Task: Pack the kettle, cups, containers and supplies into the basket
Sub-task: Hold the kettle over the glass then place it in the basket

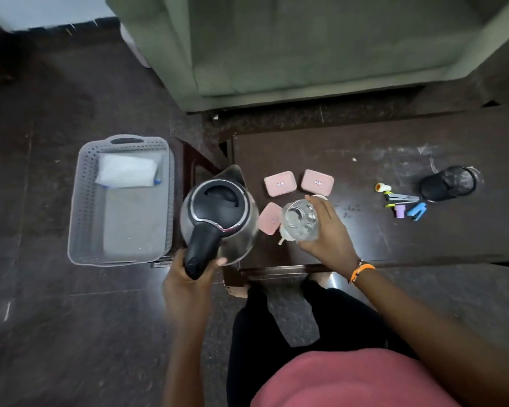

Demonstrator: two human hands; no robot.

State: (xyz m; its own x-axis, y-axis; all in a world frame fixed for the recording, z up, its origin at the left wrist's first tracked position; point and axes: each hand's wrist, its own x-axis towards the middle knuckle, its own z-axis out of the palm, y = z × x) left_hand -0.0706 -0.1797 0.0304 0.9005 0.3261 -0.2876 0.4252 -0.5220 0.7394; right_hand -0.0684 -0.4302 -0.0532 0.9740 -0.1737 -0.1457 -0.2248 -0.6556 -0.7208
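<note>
— While we look down, where is our left hand [188,277]?
— Its fingers are wrapped round the black handle of the kettle [218,212], which we hold in the air at the table's [365,160] left edge, between the table and the basket [121,201].
— And the basket?
— It sits on the floor to our left, with a white packet [127,171] lying at its far end.
— Our right hand [326,230]?
— We grip a clear glass cup [300,220], fingers curled round its side, above the table's near edge.
— What lies on the table?
— Three pink containers [279,183] by the cup, small coloured supplies [400,201] further right, and the black kettle base [448,183] beyond them.
</note>
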